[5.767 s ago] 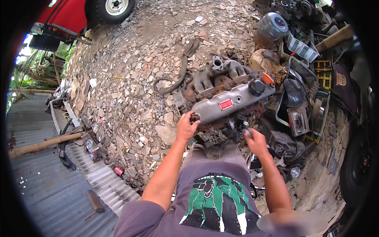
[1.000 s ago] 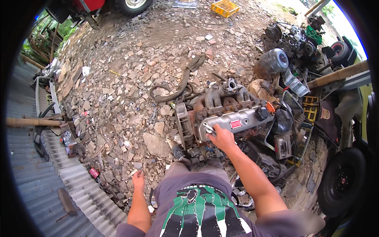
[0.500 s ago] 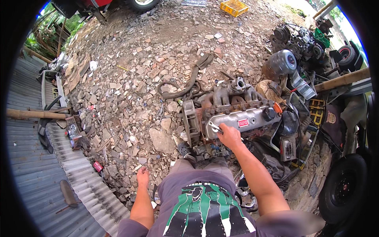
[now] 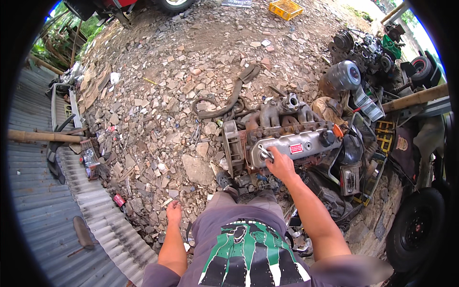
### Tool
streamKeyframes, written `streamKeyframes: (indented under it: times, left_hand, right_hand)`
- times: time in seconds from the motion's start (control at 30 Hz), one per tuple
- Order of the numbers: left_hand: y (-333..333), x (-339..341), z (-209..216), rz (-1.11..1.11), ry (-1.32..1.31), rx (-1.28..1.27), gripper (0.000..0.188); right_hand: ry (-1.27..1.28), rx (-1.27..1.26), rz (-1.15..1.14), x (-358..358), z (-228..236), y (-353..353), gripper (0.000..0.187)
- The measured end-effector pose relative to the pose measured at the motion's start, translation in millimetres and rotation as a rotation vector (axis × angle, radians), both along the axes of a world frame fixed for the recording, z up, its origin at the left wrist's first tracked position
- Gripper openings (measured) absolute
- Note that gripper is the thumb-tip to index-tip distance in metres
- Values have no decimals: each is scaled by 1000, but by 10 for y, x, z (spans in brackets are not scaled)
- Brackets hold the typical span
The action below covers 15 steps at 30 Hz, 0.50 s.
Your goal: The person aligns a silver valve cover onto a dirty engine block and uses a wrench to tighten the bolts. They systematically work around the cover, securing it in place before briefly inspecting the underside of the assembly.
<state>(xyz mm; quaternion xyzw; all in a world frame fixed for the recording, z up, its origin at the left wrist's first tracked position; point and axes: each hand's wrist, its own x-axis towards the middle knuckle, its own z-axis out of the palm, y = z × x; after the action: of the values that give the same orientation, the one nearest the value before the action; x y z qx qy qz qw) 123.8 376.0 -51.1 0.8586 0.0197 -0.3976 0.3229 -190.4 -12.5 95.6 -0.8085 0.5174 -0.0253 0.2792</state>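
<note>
The person's right hand (image 4: 281, 167), just right of centre in the frame, grasps a slim silver wrench (image 4: 266, 152), thumb and fingers closed on it. The wrench slants over the left end of an engine's valve cover (image 4: 283, 143); whether its head sits on a fastener is too small to tell. The left hand (image 4: 174, 212), in the lower left of centre, is released, hanging over the stones with its fingers loosely curled, well apart from the engine.

The engine (image 4: 277, 129) lies on the ground, right of centre, its long side running across the frame and rising slightly to the right. The valve cover is smooth dull silver with rounded ends, bearing a small red label (image 4: 296, 148), a round black cap (image 4: 327, 137) and, beside its right end, a bright orange part (image 4: 337, 130). Behind the cover, rusty brown metal and curved grey-brown manifold pipes (image 4: 268, 115) rise towards the top of the frame. A grey, ribbed housing (image 4: 233, 149) closes the engine's left end.

Farther out, broken stone and tile (image 4: 153, 110) cover the ground. A dark strap (image 4: 235, 95) snakes above the engine; a clear plastic jug (image 4: 340, 75) stands at upper right, a black wheel (image 4: 417, 229) at lower right, and corrugated sheets (image 4: 107, 215) fill the lower left.
</note>
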Motion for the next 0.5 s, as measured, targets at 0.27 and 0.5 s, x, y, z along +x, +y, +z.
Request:
streamKeyframes:
  times: [0.27,0.5]
  left_hand:
    - [108,76,-122,15,32,-44,33]
    - [56,-15,-22,18,-3,-21,27]
  right_hand:
    - [55,-5,-3,97,-3,-77,28]
    - [133,33,-59,83,1,-31,29]
